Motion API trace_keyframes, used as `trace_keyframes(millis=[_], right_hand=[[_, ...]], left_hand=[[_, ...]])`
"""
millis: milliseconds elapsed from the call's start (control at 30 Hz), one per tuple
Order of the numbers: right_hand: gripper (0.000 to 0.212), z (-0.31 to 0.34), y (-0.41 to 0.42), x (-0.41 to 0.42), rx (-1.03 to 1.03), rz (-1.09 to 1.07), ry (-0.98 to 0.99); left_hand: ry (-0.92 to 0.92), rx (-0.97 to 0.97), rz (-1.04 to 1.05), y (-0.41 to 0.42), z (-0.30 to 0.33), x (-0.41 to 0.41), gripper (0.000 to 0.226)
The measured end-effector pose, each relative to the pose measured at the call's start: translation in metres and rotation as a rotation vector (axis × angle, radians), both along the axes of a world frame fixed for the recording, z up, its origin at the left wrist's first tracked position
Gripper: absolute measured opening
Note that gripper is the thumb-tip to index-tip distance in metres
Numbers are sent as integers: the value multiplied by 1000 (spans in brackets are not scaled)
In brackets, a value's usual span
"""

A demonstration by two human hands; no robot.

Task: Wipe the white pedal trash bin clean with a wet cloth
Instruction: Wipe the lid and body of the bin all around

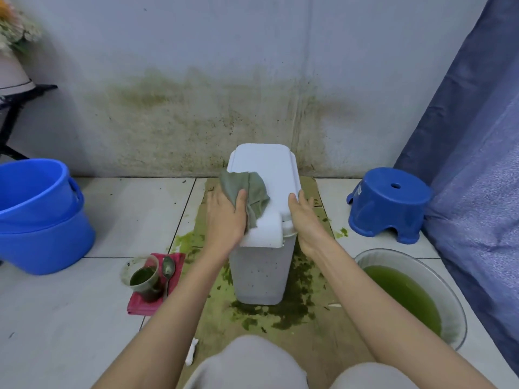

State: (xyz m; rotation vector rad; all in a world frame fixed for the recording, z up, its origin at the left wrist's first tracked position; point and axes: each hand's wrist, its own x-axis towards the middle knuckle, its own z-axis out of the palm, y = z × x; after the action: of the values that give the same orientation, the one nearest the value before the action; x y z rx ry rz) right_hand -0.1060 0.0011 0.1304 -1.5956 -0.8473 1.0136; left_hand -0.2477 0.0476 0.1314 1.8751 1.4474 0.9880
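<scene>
tiled floor (118, 217), stained cardboard (317, 327), bin (261, 279)

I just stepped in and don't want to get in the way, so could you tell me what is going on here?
A person is wiping a white pedal bin on a green-stained floor mat. The left hand holds a grey-green cloth on the closed lid, while the right hand steadies the lid's right edge. Specks remain on the bin's front. A basin of green water sits at the right.

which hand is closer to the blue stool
Right. The right hand rests on the bin lid's right edge, the stool side; the left hand holds the cloth on the lid's far side.
</scene>
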Motion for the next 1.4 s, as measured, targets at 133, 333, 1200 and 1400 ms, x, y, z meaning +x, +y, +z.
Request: trace_keyframes(millis=[133, 333, 1200, 1400], right_hand=[[58, 0, 1, -2, 10, -27, -41], [58, -4, -1, -4, 75, -55, 27], [46, 16, 64, 19, 393, 40, -664], [33, 24, 114, 31, 481, -91, -627]], left_hand=[[87, 80, -4, -48, -19, -12, 72], [200, 233, -78, -87, -35, -17, 72], [265, 565, 36, 33, -12, 40, 69], [339, 607, 28, 59, -101, 40, 60]])
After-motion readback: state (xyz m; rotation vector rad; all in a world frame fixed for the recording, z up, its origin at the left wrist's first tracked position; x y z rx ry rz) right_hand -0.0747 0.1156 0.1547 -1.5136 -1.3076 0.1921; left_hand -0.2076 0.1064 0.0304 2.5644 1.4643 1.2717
